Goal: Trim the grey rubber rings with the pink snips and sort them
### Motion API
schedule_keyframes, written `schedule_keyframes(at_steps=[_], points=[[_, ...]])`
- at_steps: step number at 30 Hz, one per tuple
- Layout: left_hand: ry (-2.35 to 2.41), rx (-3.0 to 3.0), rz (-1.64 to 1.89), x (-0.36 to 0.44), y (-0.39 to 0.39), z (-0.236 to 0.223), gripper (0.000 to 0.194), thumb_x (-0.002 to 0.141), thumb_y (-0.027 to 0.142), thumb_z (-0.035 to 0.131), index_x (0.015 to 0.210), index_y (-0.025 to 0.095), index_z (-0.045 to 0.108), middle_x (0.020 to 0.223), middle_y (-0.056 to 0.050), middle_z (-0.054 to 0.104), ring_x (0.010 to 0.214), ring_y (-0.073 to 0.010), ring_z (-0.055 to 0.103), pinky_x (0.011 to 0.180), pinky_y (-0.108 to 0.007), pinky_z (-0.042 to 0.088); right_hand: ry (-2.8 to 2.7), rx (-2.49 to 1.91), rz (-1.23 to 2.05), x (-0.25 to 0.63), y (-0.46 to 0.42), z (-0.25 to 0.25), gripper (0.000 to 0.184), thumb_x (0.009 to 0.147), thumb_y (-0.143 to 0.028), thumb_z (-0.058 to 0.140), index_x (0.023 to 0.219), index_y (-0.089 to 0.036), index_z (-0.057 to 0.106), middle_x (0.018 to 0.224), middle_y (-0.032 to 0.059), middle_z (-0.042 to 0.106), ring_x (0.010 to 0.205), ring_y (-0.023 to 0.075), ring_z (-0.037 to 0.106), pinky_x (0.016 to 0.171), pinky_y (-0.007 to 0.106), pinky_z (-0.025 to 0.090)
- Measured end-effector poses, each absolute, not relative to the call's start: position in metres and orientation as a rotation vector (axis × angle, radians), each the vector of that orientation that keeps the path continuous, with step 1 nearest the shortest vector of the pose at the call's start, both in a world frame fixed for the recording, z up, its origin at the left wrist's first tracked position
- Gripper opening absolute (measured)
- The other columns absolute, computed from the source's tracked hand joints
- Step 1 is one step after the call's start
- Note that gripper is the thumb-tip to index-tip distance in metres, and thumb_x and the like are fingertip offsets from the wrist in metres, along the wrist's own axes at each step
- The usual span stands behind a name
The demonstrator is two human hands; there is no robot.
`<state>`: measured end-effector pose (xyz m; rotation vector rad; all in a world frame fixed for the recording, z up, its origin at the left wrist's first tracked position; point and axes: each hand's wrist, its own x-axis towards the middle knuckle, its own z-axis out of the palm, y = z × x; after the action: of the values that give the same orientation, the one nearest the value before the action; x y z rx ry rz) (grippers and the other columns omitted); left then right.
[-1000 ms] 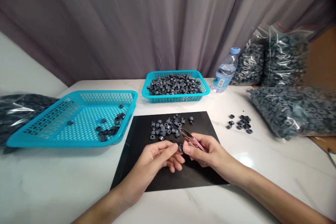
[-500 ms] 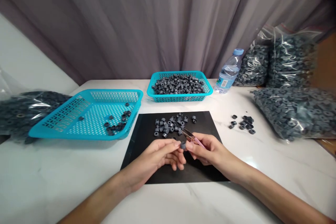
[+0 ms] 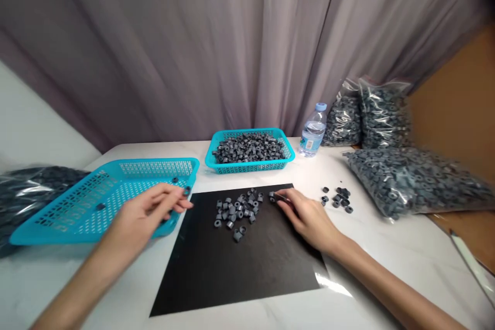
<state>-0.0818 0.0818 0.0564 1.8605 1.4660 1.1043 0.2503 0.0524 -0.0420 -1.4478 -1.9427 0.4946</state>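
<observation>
Over the right side of the left blue basket (image 3: 127, 165), my left hand (image 3: 154, 211) pinches a small dark grey ring (image 3: 187, 191) between thumb and fingertips. My right hand (image 3: 305, 214) is closed around tweezers (image 3: 283, 198), mostly hidden by the fingers. Their tip is beside a couple of loose rings (image 3: 272, 196) at the right edge of the black mat (image 3: 232, 278). A cluster of short grey rings (image 3: 235, 209) lies on the mat between my hands. Several rings sit in the left basket, partly covered by my left hand.
A smaller blue basket (image 3: 249, 167) full of grey rings stands at the back, with a water bottle (image 3: 312, 134) to its right. A few rings (image 3: 342, 197) lie on the white table at right. Clear bags of rings (image 3: 417, 178) stand right; another bag (image 3: 34, 196) lies left.
My left hand has moved left from the mat to the left basket with a ring. My right hand has parted from it, beside rings at the mat's right edge. The view has shifted.
</observation>
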Motion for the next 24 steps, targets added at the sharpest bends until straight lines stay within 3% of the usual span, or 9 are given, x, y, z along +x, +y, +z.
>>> schedule_keyframes(at_steps=[4, 8, 11, 16, 20, 24], points=[[1.658, 1.809, 1.141, -0.125, 0.106, 0.06, 0.053, 0.067, 0.069, 0.078, 0.078, 0.017, 0.075, 0.068, 0.004, 0.079, 0.066, -0.0129, 0.072, 0.062, -0.015, 0.055, -1.922, -1.566, 0.436, 0.24, 0.056, -0.041, 0.031, 0.103, -0.045, 0.047, 0.122, -0.023, 0.058, 0.091, 0.0052, 0.073, 0.078, 0.0234, 0.069, 0.069, 0.033, 0.042], [1.641, 1.766, 1.064, -0.141, 0.112, 0.057, 0.043, 0.075, 0.059, 0.077, 0.081, 0.016, 0.077, 0.072, 0.004, 0.08, 0.07, -0.0124, 0.073, 0.061, -0.012, 0.052, -1.915, -1.62, 0.415, 0.239, 0.06, -0.044, 0.026, 0.1, -0.044, 0.053, 0.112, -0.022, 0.06, 0.074, 0.001, 0.069, 0.065, 0.0214, 0.064, 0.061, 0.03, 0.036], [1.632, 1.675, 0.953, -0.135, 0.107, 0.057, 0.032, 0.083, 0.046, 0.071, 0.084, 0.015, 0.079, 0.078, 0.002, 0.08, 0.076, -0.0142, 0.072, 0.062, -0.013, 0.05, -1.94, -1.607, 0.408, 0.241, 0.059, -0.047, 0.018, 0.099, -0.039, 0.053, 0.107, -0.024, 0.059, 0.074, -0.0001, 0.068, 0.064, 0.0202, 0.063, 0.059, 0.028, 0.032], [1.655, 1.538, 0.762, -0.118, 0.098, 0.063, 0.038, 0.082, 0.05, 0.068, 0.079, 0.013, 0.076, 0.083, -0.008, 0.078, 0.075, -0.019, 0.065, 0.066, -0.024, 0.048, -2.003, -1.527, 0.409, 0.243, 0.053, -0.051, 0.011, 0.093, -0.022, 0.05, 0.1, -0.024, 0.058, 0.078, -0.0004, 0.068, 0.068, 0.0196, 0.062, 0.062, 0.028, 0.031], [1.711, 1.604, 0.835, -0.113, 0.099, 0.064, 0.037, 0.075, 0.052, 0.066, 0.07, 0.016, 0.069, 0.077, -0.007, 0.072, 0.075, -0.0218, 0.061, 0.066, -0.027, 0.045, -2.015, -1.458, 0.432, 0.243, 0.049, -0.05, 0.01, 0.092, -0.021, 0.051, 0.099, -0.024, 0.057, 0.077, -0.0016, 0.066, 0.065, 0.0175, 0.06, 0.063, 0.027, 0.034], [1.77, 1.644, 0.888, -0.118, 0.102, 0.06, 0.034, 0.075, 0.051, 0.068, 0.074, 0.017, 0.065, 0.072, -0.003, 0.067, 0.075, -0.0218, 0.06, 0.071, -0.027, 0.044, -2.0, -1.406, 0.464, 0.242, 0.047, -0.049, 0.011, 0.092, -0.02, 0.052, 0.1, -0.024, 0.058, 0.075, -0.0031, 0.064, 0.064, 0.0153, 0.059, 0.062, 0.026, 0.037]])
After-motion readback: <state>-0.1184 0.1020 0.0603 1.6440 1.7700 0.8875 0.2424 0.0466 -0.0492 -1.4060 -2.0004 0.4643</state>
